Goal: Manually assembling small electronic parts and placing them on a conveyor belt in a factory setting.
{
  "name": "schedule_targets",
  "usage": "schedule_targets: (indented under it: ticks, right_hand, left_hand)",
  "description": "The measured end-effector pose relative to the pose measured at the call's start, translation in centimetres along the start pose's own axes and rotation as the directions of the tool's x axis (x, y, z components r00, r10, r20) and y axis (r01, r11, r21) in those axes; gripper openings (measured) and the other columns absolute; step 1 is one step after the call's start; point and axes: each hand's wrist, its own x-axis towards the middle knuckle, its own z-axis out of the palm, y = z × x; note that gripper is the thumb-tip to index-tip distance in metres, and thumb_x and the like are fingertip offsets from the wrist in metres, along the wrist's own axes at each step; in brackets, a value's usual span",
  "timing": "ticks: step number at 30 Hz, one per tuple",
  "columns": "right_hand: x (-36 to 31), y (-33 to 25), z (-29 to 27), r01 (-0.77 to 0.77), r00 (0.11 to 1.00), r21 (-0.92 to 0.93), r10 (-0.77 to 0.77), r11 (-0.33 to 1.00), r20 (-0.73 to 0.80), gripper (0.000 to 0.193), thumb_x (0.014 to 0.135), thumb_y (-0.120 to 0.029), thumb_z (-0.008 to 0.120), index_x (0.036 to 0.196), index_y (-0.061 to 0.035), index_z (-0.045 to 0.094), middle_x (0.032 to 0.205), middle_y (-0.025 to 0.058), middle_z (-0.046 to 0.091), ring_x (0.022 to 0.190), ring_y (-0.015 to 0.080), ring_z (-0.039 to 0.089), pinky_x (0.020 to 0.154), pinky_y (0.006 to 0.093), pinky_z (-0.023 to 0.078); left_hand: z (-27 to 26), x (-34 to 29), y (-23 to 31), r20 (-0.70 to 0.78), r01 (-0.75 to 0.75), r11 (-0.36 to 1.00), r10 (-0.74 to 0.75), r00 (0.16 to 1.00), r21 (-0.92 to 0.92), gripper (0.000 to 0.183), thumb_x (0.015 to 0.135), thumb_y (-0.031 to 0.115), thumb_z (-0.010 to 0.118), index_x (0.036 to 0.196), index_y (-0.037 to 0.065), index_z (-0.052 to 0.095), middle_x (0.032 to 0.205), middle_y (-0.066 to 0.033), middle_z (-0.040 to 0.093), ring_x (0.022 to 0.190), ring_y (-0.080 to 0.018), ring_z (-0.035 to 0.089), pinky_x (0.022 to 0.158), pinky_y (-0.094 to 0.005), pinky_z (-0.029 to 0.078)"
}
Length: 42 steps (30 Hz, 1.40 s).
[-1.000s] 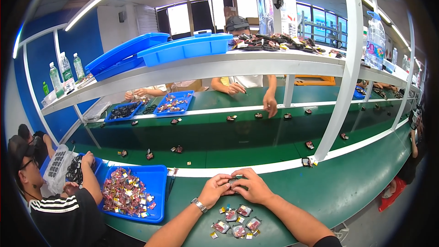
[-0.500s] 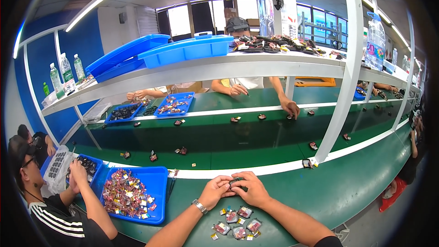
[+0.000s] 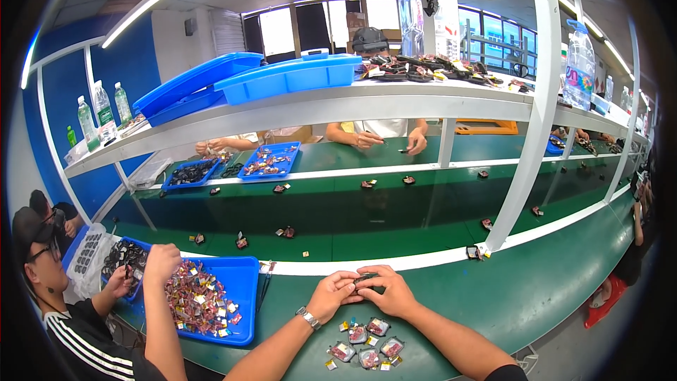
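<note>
Between the fingertips of both my hands is a small dark casing [image 3: 366,280], mostly covered by the fingers. My left hand [image 3: 331,298], with a metal watch on its wrist, pinches it from the left. My right hand [image 3: 392,295] closes on it from the other side. Just below the hands, on the green bench [image 3: 451,310], lies a cluster of several small rounded dark casings [image 3: 369,358] with red and silvery insides. Small yellow-and-white flat pieces [image 3: 331,365] are scattered among them.
Left of me stands a blue tray [image 3: 246,279] heaped with red and yellow parts; a co-worker's hand [image 3: 163,262] is over it. Beyond a white rail, a green belt [image 3: 367,229] carries scattered casings. A white post [image 3: 525,134] and raised shelf [image 3: 338,106] stand ahead.
My hands stay nearly where they were. Casings on the belt have shifted slightly right. The left co-worker's hand has moved over the blue tray; the person opposite has drawn an arm back from the belt.
</note>
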Motion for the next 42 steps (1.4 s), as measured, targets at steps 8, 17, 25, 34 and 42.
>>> schedule_targets:
  ticks: [8, 17, 25, 34, 42]
  right_hand:
    - [0.0, -0.4, 0.3, 0.039, 0.998, 0.009, -0.039, 0.999, -0.04, 0.016, 0.078, -0.013, 0.072, 0.094, -0.013, 0.075, 0.118, 0.0065, 0.064, 0.114, 0.0255, 0.055, 0.098, 0.0368, 0.045]
    - [0.0, -0.1, 0.6, 0.014, 0.998, -0.005, -0.014, 1.0, -0.068, 0.017, 0.077, -0.011, 0.072, 0.093, -0.0119, 0.075, 0.117, 0.0066, 0.063, 0.114, 0.0255, 0.055, 0.097, 0.0364, 0.045]
    - [0.0, -0.1, 0.7, 0.044, 0.998, -0.034, -0.045, 0.998, -0.035, 0.021, 0.079, -0.01, 0.069, 0.099, -0.0126, 0.072, 0.123, 0.0073, 0.059, 0.119, 0.0262, 0.052, 0.098, 0.037, 0.044]
    - [0.2, -2.1, 0.6, 0.119, 0.966, -0.153, -0.15, 0.981, -0.21, 0.016, 0.074, -0.004, 0.071, 0.089, -0.0045, 0.065, 0.101, 0.0089, 0.06, 0.09, 0.0274, 0.061, 0.079, 0.0363, 0.051]
    - [0.5, -1.6, 1.1, 0.11, 0.948, -0.172, -0.155, 0.979, -0.278, 0.016, 0.074, -0.001, 0.07, 0.087, -0.0034, 0.062, 0.089, 0.0087, 0.059, 0.075, 0.0219, 0.061, 0.065, 0.0319, 0.051]
  left_hand:
    - [-0.1, 0.1, -0.4, -0.035, -0.082, 0.995, 0.081, 0.996, -0.053, 0.023, 0.097, 0.0, 0.048, 0.119, -0.004, 0.049, 0.111, -0.0159, 0.062, 0.101, -0.0216, 0.064, 0.087, -0.0315, 0.057]
    - [-0.1, 0.1, -0.5, -0.029, -0.05, 0.998, 0.049, 0.998, -0.031, 0.025, 0.095, 0.003, 0.052, 0.119, -0.002, 0.05, 0.11, -0.0145, 0.063, 0.1, -0.0217, 0.065, 0.086, -0.0332, 0.057]
    - [0.1, 0.2, -0.7, -0.083, -0.11, 0.994, 0.109, 0.991, -0.013, 0.024, 0.095, 0.003, 0.052, 0.118, -0.003, 0.05, 0.108, -0.0145, 0.064, 0.098, -0.0207, 0.065, 0.084, -0.0325, 0.058]
    - [0.0, 0.2, -0.4, -0.086, -0.073, 0.996, 0.068, 0.994, -0.047, 0.023, 0.095, 0.002, 0.051, 0.118, -0.002, 0.05, 0.109, -0.0123, 0.064, 0.098, -0.0192, 0.065, 0.084, -0.0325, 0.059]
    - [0.5, 0.1, 0.0, -0.097, -0.058, 0.998, 0.058, 0.994, 0.001, 0.024, 0.096, 0.003, 0.051, 0.118, -0.003, 0.05, 0.111, -0.0126, 0.064, 0.099, -0.019, 0.065, 0.085, -0.0322, 0.058]
